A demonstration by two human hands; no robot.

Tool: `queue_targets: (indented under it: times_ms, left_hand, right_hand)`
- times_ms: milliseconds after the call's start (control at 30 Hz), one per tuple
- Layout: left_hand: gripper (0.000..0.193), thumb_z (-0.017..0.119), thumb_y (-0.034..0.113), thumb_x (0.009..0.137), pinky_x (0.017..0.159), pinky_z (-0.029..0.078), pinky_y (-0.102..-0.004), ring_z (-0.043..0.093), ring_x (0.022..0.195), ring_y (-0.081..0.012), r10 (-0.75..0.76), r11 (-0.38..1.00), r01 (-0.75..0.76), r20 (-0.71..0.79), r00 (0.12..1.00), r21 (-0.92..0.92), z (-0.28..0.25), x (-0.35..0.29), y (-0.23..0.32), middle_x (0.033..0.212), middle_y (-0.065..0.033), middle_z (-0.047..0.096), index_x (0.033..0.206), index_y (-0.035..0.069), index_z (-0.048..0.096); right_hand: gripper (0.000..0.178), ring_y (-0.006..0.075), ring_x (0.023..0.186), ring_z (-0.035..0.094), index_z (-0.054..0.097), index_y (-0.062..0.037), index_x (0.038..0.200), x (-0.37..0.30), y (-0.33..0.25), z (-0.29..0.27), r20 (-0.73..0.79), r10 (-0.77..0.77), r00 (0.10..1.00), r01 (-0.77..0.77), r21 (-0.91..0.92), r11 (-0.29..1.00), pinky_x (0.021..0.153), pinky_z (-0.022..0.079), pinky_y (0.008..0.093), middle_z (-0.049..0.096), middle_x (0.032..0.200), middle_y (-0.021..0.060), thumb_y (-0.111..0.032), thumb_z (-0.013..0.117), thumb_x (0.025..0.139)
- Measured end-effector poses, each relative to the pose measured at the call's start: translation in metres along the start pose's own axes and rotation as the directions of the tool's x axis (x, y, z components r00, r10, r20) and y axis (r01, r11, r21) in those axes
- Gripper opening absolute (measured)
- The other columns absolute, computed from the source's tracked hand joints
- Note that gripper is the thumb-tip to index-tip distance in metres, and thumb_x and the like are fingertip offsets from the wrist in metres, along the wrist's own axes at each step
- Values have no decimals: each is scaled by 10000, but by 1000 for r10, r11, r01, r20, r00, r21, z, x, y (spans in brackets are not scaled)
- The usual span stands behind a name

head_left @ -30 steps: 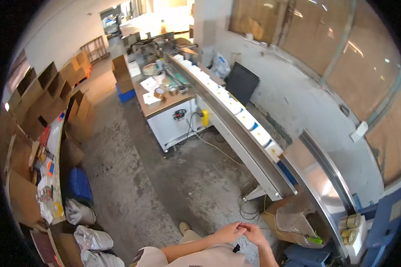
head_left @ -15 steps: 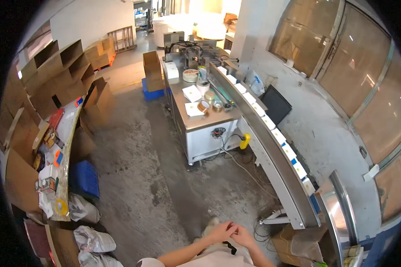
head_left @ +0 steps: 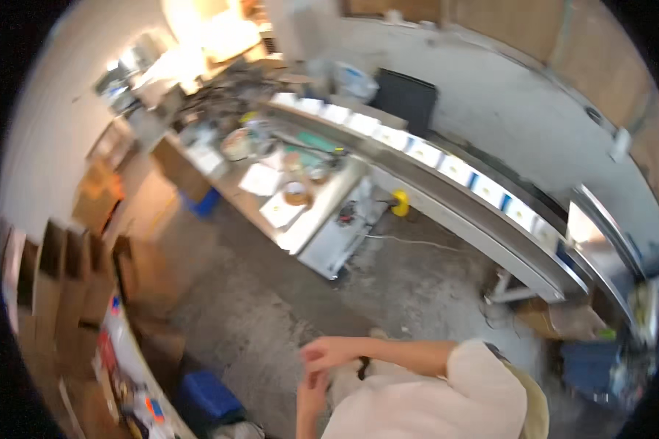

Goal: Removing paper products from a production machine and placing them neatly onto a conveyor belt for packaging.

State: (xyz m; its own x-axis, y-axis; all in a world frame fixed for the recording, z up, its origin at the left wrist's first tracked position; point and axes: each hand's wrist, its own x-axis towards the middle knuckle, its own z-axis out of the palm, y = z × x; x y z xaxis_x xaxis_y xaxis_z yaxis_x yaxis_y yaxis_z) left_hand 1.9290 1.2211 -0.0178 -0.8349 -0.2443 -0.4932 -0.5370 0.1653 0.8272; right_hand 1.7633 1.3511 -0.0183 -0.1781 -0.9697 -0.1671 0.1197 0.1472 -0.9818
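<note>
My right hand (head_left: 331, 353) reaches in from the right, its fingers loosely bent and nothing seen in them. Just below it my left hand (head_left: 313, 389) points up, fingers partly stretched toward the right hand's fingertips. The two are close together in front of my pale shirt (head_left: 425, 406); blur hides whether they touch. Neither hand is on any object. Ahead stands a metal-topped workbench (head_left: 234, 192) with white square pieces (head_left: 260, 179), a roll of tape (head_left: 296, 194) and other blurred items. Beside it runs a long conveyor (head_left: 447, 196) with a row of white boxes (head_left: 423, 152).
A second table (head_left: 143, 358) stands at lower left, with cardboard boxes (head_left: 58, 285) behind it and a blue crate (head_left: 211, 395) beside it. A cable (head_left: 417, 244) trails from a yellow object (head_left: 400, 203) near the bench. A curved metal chute (head_left: 608, 219) stands at the conveyor's near end.
My view has swung and tilted to the right, smearing the picture. The bench and conveyor appear turned. My hands remain close together, with the right arm now crossing more sideways.
</note>
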Motion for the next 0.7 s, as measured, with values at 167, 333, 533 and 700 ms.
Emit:
queue_targets:
  times_ms: [167, 333, 533, 700]
  left_hand:
    - [336, 584, 231, 971, 812, 470, -276, 592, 943, -127, -143, 960, 112, -105, 984, -256, -66, 77, 20, 1045, -41, 656, 1223, 9, 587]
    - [459, 613, 312, 944, 869, 491, -332, 627, 1040, -202, -27, 1000, 27, -9, 1000, -11, -150, 217, -43, 1166, -137, 657, 1272, -5, 560]
    - [516, 626, 339, 932, 905, 490, -336, 635, 1058, -222, -5, 996, 5, 8, 1000, -84, -278, 328, 42, 1184, -169, 652, 1260, -52, 551]
    - [518, 616, 338, 946, 922, 477, -317, 619, 1072, -205, -28, 997, 30, 38, 999, -71, -376, 432, 87, 1202, -145, 642, 1268, -62, 545]
  right_hand:
    - [611, 244, 1066, 624, 523, 19, 1301, 96, -37, -51, -88, -98, 991, 97, -18, 995, 905, 496, 345, 640, 1187, 163, -391, 671, 873]
    - [541, 236, 1035, 638, 548, 23, 1276, 174, -4, -101, -142, 40, 989, -46, -34, 998, 888, 495, 355, 644, 1197, 160, -364, 634, 908]
    - [516, 174, 1071, 617, 559, 11, 1288, 270, 12, -162, -320, 355, 879, -355, 60, 933, 921, 493, 329, 656, 1183, 135, -311, 671, 901]
    - [512, 179, 1050, 623, 554, 4, 1300, 385, -53, -239, -480, 313, 820, -382, -52, 923, 912, 499, 318, 655, 1178, 134, -296, 672, 902]
